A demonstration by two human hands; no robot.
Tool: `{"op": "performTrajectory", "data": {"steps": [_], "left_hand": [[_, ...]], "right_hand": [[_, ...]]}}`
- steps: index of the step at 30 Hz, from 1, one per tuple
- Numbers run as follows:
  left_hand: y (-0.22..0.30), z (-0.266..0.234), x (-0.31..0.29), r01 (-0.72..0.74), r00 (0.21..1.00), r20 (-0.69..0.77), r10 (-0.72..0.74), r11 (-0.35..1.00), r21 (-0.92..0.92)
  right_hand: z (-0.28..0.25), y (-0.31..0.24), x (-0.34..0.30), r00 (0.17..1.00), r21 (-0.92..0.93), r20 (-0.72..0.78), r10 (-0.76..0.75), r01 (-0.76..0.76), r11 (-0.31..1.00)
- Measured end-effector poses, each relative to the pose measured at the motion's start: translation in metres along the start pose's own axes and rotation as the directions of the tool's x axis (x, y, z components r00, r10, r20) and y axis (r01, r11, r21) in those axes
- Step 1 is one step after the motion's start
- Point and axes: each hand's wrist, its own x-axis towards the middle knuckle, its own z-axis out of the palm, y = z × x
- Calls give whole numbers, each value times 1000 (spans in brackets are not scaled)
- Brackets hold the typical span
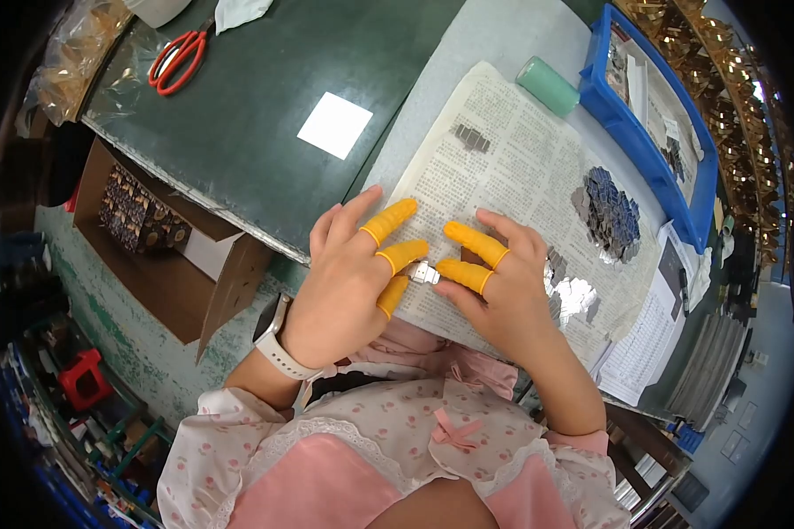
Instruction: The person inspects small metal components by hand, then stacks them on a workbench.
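Note:
A small stack of shiny metal plates (425, 272) sits between my two hands, just above the newspaper (432, 181). My left hand (335, 286) has yellow finger cots on thumb and fingers and pinches the plates' left end. From the other side my right hand (512, 295), with yellow cots on two fingers, closes on their right end. Beside and partly behind my right hand lie loose bright plates (575, 298). Farther right is a heap of dark grey plates (610, 216). A short row of plates (473, 137) rests on the paper's far part.
A green cylinder (547, 85) lies beyond the paper, next to a blue tray (602, 97) holding parts. Red-handled scissors (178, 62) and a white square (335, 125) are on the dark green tabletop. Printed sheets (640, 353) lie at right; an open carton (154, 291) stands lower left.

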Motion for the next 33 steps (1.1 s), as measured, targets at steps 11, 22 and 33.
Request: {"op": "performTrajectory", "data": {"steps": [11,22,33], "left_hand": [[-3,-1,-8,43,999,9,-43,999,23],[14,24,0,-76,997,-15,76,996,-42],[28,45,15,-188,982,-8,188,982,-15]], "right_hand": [[-17,7,-9,999,-29,42,22,-21,999],[-14,21,-26,999,-43,33,-21,22,999],[-20,30,-56,996,-10,-33,88,-88,996]]}}
